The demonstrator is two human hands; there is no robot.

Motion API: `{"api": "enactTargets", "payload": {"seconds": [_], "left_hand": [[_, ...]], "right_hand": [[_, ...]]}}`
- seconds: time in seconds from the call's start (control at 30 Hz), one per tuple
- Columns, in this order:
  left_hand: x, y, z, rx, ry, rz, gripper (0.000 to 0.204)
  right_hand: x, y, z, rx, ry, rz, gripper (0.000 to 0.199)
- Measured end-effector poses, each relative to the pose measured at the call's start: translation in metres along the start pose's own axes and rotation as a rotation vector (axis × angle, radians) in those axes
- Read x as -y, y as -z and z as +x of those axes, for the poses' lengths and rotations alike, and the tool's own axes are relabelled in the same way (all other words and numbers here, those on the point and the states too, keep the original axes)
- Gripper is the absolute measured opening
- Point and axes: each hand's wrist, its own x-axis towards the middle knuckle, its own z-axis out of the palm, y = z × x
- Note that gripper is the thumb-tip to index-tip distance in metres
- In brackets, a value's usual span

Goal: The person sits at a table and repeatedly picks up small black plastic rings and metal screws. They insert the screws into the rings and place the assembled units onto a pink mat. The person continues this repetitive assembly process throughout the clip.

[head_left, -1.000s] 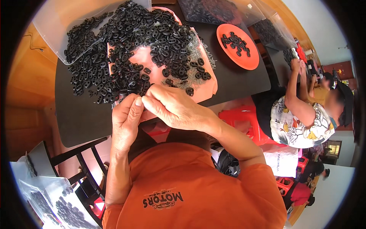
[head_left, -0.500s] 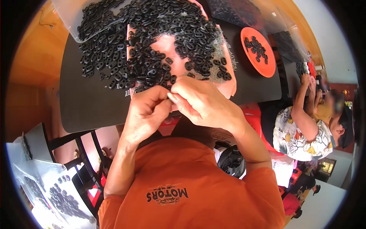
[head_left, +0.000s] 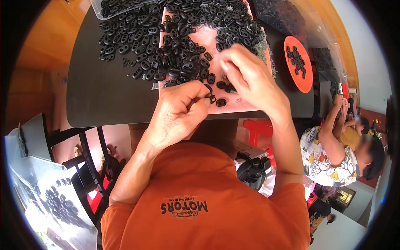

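Between the thumb and curled fingers of my left hand [head_left: 183,108] is a small black plastic cord lock part [head_left: 212,98], its ring-shaped end sticking out. My right hand [head_left: 254,79] is lifted apart from the left, over the right side of a pink tray [head_left: 233,107]. Its fingers are bent and slightly blurred, with a gap at the thumb and nothing visible in them. Loose black two-hole cord locks [head_left: 187,62] cover the tray and spill leftward. One lone cord lock [head_left: 221,102] lies just right of my left hand. Small metal springs [head_left: 260,41] lie along the tray's right side.
The dark table [head_left: 96,100] carries a clear bin [head_left: 98,10] at the far left. On the right is an orange plate [head_left: 304,85] with several black parts. Another person in a patterned shirt [head_left: 321,156] works at the right. A black chair frame [head_left: 85,154] stands lower left.
My hands, together before, are now apart: the right has moved up and right, while the left holds a black part. The view has shifted, so the table sits further right.
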Motion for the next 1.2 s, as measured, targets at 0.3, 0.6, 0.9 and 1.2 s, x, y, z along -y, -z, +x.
{"api": "enactTargets", "payload": {"seconds": [0.3,0.6,0.9,1.2], "left_hand": [[-0.002,0.001,0.000,0.028,0.003,0.028,0.008],[-0.002,0.001,0.002,-0.001,-0.061,0.028,0.009],[-0.003,0.006,-0.002,0.039,0.059,-0.061,0.007],[-0.010,0.005,-0.001,-0.025,0.115,-0.311,0.010]], "right_hand": [[-0.015,-0.003,0.024,0.189,0.001,-0.330,0.020],[-0.016,-0.006,0.024,0.203,-0.005,-0.343,0.022],[-0.020,0.005,0.014,0.065,-0.047,-0.101,0.016],[0.005,0.010,0.000,0.079,-0.333,0.463,0.012]]}}
